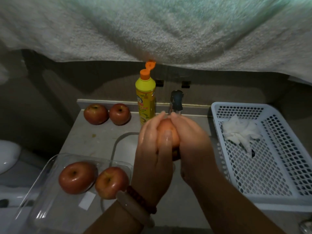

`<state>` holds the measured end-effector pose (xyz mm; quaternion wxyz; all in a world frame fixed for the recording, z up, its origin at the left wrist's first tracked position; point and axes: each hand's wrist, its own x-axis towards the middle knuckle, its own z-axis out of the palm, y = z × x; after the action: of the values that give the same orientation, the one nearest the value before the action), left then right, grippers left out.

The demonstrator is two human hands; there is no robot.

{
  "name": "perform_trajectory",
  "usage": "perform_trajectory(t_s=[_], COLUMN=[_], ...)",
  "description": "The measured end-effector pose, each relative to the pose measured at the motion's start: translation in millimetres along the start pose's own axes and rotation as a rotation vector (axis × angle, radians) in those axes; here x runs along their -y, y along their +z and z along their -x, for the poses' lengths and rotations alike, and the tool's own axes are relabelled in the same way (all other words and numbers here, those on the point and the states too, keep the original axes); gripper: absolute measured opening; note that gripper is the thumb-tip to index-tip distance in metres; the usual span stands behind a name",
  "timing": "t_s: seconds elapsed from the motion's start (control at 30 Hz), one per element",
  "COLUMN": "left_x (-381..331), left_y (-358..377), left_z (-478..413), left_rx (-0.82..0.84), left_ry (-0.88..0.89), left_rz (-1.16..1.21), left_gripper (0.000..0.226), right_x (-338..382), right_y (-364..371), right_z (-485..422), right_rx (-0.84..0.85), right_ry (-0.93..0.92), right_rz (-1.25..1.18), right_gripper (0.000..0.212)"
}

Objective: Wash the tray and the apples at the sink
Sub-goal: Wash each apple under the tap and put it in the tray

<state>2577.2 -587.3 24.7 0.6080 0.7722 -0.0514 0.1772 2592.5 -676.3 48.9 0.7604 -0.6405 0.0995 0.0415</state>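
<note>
Frame centre: I see left hand (152,142) and right hand (190,137) both cupped around one apple (168,132), gripping it.

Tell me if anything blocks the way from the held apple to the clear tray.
Nothing visible does. Both hands, left hand and right hand, grip the held apple over the sink. The clear tray lies lower left; its two apples fill the far end, its near part is bare.

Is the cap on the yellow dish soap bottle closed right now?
No, the orange flip cap on the yellow dish soap bottle stands hinged open, tilted up above the nozzle.
</note>
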Motion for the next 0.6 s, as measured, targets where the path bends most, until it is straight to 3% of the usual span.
perform_trajectory(t_s=[0.1, 0.13, 0.17, 0.2, 0.23, 0.3, 0.37, 0.4, 0.43, 0.53, 0.6], left_x=[6, 6, 2, -7, 5, -2, -2, -2, 2, 0, -1], left_y=[-7, -10, -13, -15, -16, -10, -7, -6, -7, -11, -19], left_z=[-13, -14, -15, -17, -13, -11, -9, -8, -9, -18, -19], left_rx=[0.192, 0.193, 0.208, 0.109, 0.116, -0.012, -0.052, -0.055, -0.058, -0.086, 0.082], left_ry=[-0.336, -0.372, -0.277, -0.256, -0.147, -0.067, 0.014, 0.039, 0.019, 0.062, -0.064], left_rz=[0.372, 0.388, 0.360, 0.311, 0.203, 0.033, -0.044, -0.110, -0.087, -0.237, -0.116], left_gripper=[0.053, 0.060, 0.063, 0.060, 0.050, 0.026, 0.026, 0.028, 0.030, 0.047, 0.053], right_x=[-18, -25, -30, -29, -25, -14, -10, -9, -11, -21, -34], right_y=[4, 4, 5, 7, 10, 13, 10, 9, 11, 16, 17], right_z=[13, 14, 14, 14, 13, 7, -4, -7, -7, 0, 2], right_rx=[-0.065, -0.053, -0.041, -0.020, -0.021, 0.035, 0.127, 0.151, 0.157, -0.019, -0.067], right_ry=[-0.606, -0.721, -0.749, -0.695, -0.579, -0.202, 0.179, 0.221, 0.146, -0.389, -0.631], right_rz=[0.477, 0.571, 0.573, 0.514, 0.406, 0.065, -0.272, -0.283, -0.189, 0.354, 0.573], right_gripper=[0.021, 0.032, 0.039, 0.042, 0.040, 0.038, 0.040, 0.036, 0.029, 0.026, 0.035])
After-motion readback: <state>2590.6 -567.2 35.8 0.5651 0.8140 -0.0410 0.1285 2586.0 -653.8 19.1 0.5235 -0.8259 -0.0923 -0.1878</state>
